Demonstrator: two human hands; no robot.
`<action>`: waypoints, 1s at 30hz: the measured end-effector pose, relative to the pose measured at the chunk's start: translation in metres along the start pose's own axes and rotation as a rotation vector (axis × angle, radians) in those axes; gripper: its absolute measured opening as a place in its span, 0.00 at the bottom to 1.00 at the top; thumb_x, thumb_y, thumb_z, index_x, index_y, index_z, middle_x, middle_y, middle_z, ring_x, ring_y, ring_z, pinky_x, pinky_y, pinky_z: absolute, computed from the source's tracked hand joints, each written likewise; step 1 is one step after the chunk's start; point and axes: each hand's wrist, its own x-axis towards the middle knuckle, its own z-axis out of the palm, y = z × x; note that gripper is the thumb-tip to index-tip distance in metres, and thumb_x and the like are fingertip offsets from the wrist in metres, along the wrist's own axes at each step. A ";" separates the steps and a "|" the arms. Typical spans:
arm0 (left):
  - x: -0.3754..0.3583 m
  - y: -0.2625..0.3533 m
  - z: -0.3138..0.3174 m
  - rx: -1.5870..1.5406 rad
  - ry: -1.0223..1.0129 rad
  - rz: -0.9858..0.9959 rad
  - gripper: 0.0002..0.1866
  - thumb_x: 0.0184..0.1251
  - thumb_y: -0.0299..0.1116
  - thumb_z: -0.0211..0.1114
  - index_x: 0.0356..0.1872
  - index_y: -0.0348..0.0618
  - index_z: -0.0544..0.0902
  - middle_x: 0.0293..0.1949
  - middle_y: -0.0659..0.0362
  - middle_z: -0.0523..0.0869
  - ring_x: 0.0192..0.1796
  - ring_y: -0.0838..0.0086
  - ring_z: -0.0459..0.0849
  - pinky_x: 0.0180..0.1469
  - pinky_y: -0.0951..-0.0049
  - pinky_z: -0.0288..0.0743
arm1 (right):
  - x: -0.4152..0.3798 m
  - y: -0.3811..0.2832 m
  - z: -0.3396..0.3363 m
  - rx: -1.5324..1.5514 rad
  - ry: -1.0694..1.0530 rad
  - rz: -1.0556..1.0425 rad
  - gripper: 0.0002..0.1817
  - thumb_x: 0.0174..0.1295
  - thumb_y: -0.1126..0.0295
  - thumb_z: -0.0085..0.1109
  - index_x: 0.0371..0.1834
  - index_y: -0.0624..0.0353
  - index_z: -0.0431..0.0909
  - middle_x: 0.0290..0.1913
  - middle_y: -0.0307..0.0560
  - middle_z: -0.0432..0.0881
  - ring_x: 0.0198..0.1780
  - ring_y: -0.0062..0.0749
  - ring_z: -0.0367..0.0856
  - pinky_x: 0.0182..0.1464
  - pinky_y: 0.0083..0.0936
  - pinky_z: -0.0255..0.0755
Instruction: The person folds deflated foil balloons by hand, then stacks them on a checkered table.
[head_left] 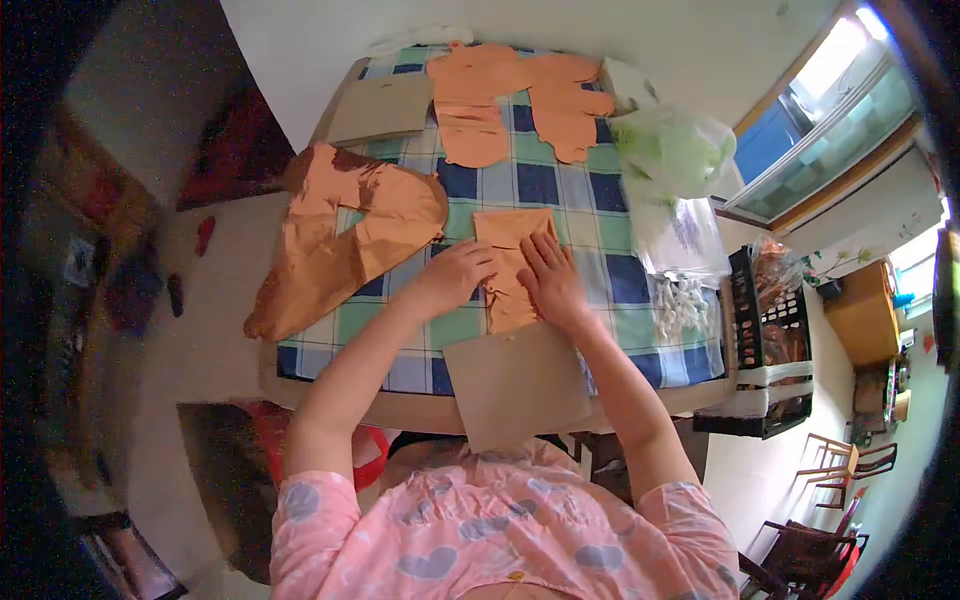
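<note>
A folded copper-orange sheet (510,235) lies on the checked tablecloth (575,190) in front of me. My left hand (455,275) rests on its left edge, fingers curled over the fold. My right hand (550,280) lies flat on its right half, fingers spread, pressing it down. A brown cardboard piece (515,385) lies just below the sheet, hanging over the table's near edge.
A large crumpled orange sheet (340,235) lies at the left. More orange pieces (520,100) and another cardboard piece (380,108) lie at the far end. Plastic bags (675,160) sit at the right, with a black crate (765,330) beside the table.
</note>
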 end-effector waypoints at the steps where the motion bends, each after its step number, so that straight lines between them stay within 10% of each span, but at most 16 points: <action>1: 0.002 -0.003 0.004 -0.049 -0.018 -0.049 0.11 0.53 0.23 0.57 0.39 0.39 0.80 0.46 0.54 0.80 0.53 0.58 0.78 0.54 0.63 0.73 | 0.001 0.002 0.002 -0.001 0.001 0.002 0.29 0.69 0.56 0.40 0.70 0.55 0.58 0.72 0.53 0.56 0.74 0.46 0.50 0.73 0.47 0.43; 15: 0.024 -0.001 0.018 -0.187 0.007 -0.244 0.10 0.52 0.27 0.58 0.38 0.42 0.77 0.37 0.54 0.80 0.45 0.59 0.78 0.48 0.62 0.74 | 0.003 0.000 -0.001 -0.038 0.105 -0.033 0.25 0.67 0.61 0.46 0.67 0.55 0.63 0.68 0.53 0.63 0.71 0.46 0.58 0.69 0.46 0.52; 18: 0.027 0.004 0.032 0.194 0.212 -0.121 0.12 0.52 0.27 0.58 0.39 0.41 0.75 0.37 0.53 0.78 0.45 0.61 0.77 0.49 0.63 0.73 | 0.001 -0.001 -0.005 -0.034 0.094 -0.042 0.25 0.67 0.62 0.45 0.68 0.53 0.62 0.69 0.53 0.62 0.71 0.46 0.57 0.69 0.46 0.51; 30: -0.018 0.021 0.054 0.201 0.023 -0.173 0.20 0.61 0.39 0.60 0.53 0.46 0.76 0.53 0.52 0.75 0.61 0.62 0.71 0.63 0.52 0.63 | 0.000 -0.004 -0.005 -0.012 0.079 -0.017 0.25 0.68 0.60 0.44 0.68 0.51 0.62 0.69 0.53 0.62 0.72 0.46 0.56 0.71 0.47 0.48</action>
